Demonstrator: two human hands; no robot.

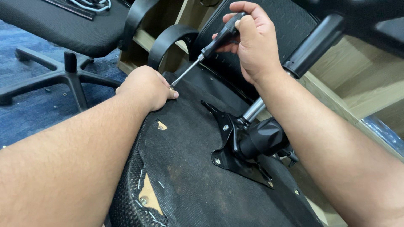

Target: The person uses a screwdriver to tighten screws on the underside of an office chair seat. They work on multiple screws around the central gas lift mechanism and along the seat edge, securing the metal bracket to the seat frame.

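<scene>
Chair seat lies upside down nearest the camera, black fabric underside facing up, stapled along the edge; fabric torn at the near left corner, wood showing. That orientation puts the fixings within reach from above.

Black metal plate is bolted mid-seat; the gas cylinder rises from it at a slant toward the upper right, clear of both forearms.

Left hand rests on the seat's far left edge, fingers curled shut around something small at the screwdriver tip, probably a screw, though it is too hidden to tell. It seems to steady that point.

Right hand is wrapped tight on the black handle of the screwdriver, raised above the left, shaft angling down-left so the tip meets the left fingers.

Beyond: curved armrests, wooden shelving. Far left, a second seat and a star base on blue carpet.
</scene>
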